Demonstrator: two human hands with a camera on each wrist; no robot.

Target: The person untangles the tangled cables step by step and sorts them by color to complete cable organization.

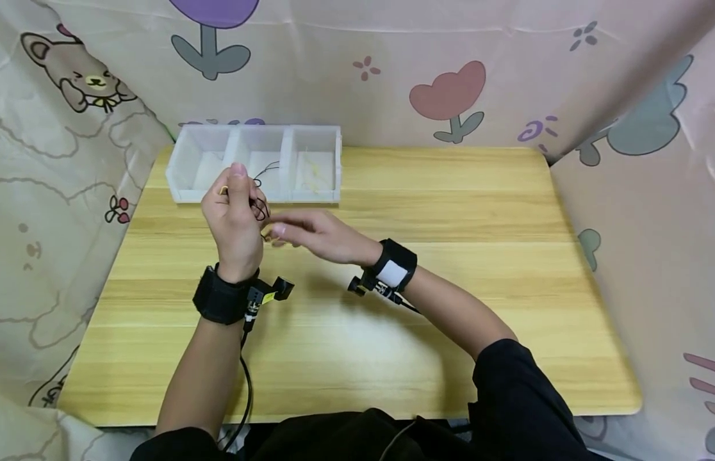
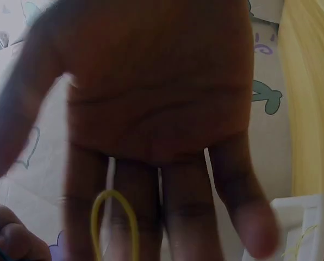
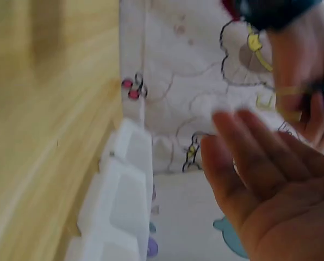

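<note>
Black rubber bands (image 1: 259, 209), thin and looped, stick out of my left hand (image 1: 233, 218), which grips them with curled fingers, thumb uppermost. A bit of yellow band (image 1: 223, 190) shows at its far side. Close beside it, my right hand (image 1: 317, 234) has its fingers extended leftward, fingertips near the left wrist. In the left wrist view the palm of the right hand (image 2: 156, 109) fills the picture, with a yellow rubber band (image 2: 116, 196) looping across its fingers. The left hand's curled fingers (image 2: 15, 234) show at the lower left.
A white tray (image 1: 256, 198) with three compartments stands at the back left of the wooden table (image 1: 450, 224). Its middle compartment holds a black band (image 1: 269, 167), its right one yellow bands (image 1: 314, 169). Patterned curtains (image 1: 334, 96) hang around the table; a camera cable (image 1: 249, 384) trails from the left wrist.
</note>
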